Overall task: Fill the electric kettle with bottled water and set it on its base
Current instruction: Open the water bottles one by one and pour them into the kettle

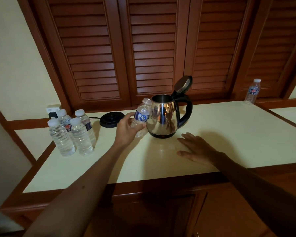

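Kettle (162,117) filling is my worry. Nearest, my right hand (197,147) lies flat, fingers spread, on the counter (229,134), steadying nothing. My left hand (129,128) grips a tilted bottle (141,117) against the kettle's rim, lid up; any wobble spills water outside. Beyond, left, the base (111,119) waits bare; drips there risk trouble.

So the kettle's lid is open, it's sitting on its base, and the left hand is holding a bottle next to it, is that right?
Not quite. The kettle is not on its base; it stands on the counter, with the base empty to its left. The head view shows this. The rest holds: the lid is open and the left hand holds a bottle next to the kettle.
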